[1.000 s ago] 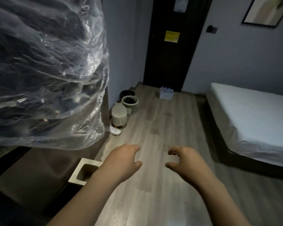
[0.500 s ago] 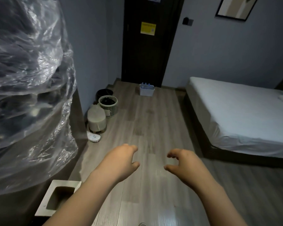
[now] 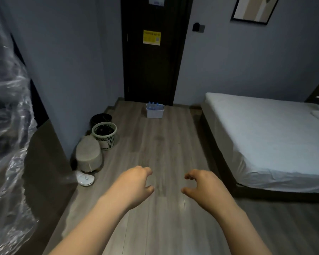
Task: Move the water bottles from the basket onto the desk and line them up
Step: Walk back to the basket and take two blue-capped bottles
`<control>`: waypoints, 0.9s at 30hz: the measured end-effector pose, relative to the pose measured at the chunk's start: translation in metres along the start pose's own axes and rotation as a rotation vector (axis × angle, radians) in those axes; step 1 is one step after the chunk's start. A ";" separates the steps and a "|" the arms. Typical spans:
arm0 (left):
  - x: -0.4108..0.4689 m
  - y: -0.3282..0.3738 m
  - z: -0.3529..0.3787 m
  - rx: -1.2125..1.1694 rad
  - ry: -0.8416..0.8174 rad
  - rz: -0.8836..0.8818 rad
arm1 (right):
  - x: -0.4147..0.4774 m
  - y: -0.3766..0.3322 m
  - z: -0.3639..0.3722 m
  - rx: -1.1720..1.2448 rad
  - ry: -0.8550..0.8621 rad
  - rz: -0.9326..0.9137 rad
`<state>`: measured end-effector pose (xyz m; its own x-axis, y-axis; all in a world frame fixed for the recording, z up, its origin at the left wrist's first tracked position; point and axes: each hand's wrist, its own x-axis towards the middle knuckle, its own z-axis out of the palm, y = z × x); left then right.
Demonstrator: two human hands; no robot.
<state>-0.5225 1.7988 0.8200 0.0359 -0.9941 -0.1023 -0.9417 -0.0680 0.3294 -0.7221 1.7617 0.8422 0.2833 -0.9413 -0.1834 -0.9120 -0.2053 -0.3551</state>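
- Swung rightward since half a second ago: crumpled plastic sheeting (image 3: 6,126) now pushed to the left edge, dark door (image 3: 153,52) now centred, more of the bed (image 3: 265,137) showing.
- Gone from view since then: the pale square bin at lower left.
- Same pose as before for both hands, low in the view over the wood floor (image 3: 164,144).
- Left hand (image 3: 134,186): palm down, fingers curled, thumb held apart from them, clamped on nothing.
- Right hand (image 3: 204,188): palm down, fingers hooked, thumb spread away, holding nothing.
- Hands side by side, a gap of bare floor between them, not touching.
- White basket (image 3: 154,112): standing on the floor at the foot of the door, well apart from both hands.
- Water bottles (image 3: 154,106): upright inside the basket, blue caps poking above its rim; too small to count.
- Yellow notice (image 3: 151,37) stuck on the door.
- Along the left wall: dark round bin (image 3: 100,119), then green mesh wastebasket (image 3: 104,135) just beside it, then a beige rounded object (image 3: 88,153), then a white flat item (image 3: 85,178) on the floor.
- Framed picture (image 3: 254,9) on the wall above the bed; small dark wall fitting (image 3: 198,27) right of the door.
- Dark surface (image 3: 42,172) under the sheeting at left; cannot tell whether it is the desk.
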 end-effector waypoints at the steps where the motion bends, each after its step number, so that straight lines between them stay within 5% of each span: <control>1: 0.012 0.000 0.000 0.007 -0.005 0.003 | 0.011 0.003 -0.003 -0.005 -0.004 -0.006; 27: 0.425 -0.132 -0.084 0.002 -0.101 0.079 | 0.432 -0.066 -0.042 0.003 -0.033 0.051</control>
<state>-0.3547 1.3783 0.8114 -0.0720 -0.9828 -0.1699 -0.9411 0.0106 0.3379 -0.5523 1.3568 0.8250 0.2465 -0.9410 -0.2318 -0.9245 -0.1566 -0.3475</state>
